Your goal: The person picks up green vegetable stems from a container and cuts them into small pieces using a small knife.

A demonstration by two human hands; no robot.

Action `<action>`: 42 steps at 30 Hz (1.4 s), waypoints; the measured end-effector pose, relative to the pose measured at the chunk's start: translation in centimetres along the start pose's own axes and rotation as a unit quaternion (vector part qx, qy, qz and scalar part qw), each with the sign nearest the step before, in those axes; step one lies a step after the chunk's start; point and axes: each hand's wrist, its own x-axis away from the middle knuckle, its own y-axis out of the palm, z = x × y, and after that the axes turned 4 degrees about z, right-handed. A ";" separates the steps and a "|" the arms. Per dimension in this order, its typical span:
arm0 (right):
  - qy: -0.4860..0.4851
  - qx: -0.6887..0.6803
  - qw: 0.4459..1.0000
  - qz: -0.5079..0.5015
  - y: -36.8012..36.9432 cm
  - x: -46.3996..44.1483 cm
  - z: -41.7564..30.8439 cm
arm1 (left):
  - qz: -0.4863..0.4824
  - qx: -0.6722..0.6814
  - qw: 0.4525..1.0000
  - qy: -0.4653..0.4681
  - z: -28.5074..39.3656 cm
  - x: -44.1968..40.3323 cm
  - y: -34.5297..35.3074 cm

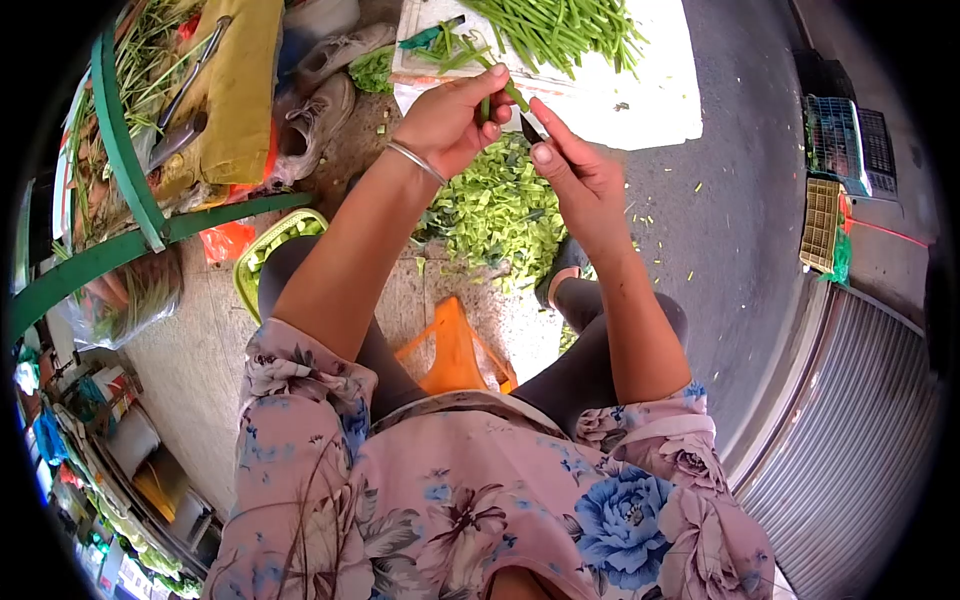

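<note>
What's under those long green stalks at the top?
A white surface shows around the green stalks, so they seem to lie on it. Anything right beneath the heap is covered, hidden.

The left hand (450,120) grips a green stalk (516,96); the right hand (585,185) holds a dark blade (529,130) beside it; a heap of cut green pieces (500,215) lies below both hands; a bundle of long stems (570,30) rests on the white counter (650,110).

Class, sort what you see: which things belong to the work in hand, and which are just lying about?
Seemingly part of the work:
left hand, holding a green stalk
right hand, holding a dark blade
pile of stalks

Apparently just lying about:
shoes
blue crate
yellow crate
</note>
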 end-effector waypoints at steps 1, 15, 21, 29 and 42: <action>-0.012 0.003 1.000 0.007 0.3 0.0 -0.2 | -0.008 -0.001 1.000 -0.001 0.0 -0.1 -0.1; 0.100 -0.169 0.972 0.127 -1.5 -1.4 -0.3 | -0.061 -0.105 0.993 -0.008 0.0 0.6 0.6; 0.113 -0.178 0.962 0.171 -2.5 -1.5 -0.4 | -0.059 -0.101 0.993 -0.003 0.1 0.6 0.8; 0.107 -0.165 0.980 0.031 0.6 -0.7 -0.4 | -0.031 -0.056 0.998 0.020 -0.7 0.4 0.6; 0.161 -0.260 0.952 0.029 0.6 -0.9 -0.5 | -0.004 -0.004 1.000 0.020 -1.0 0.4 0.8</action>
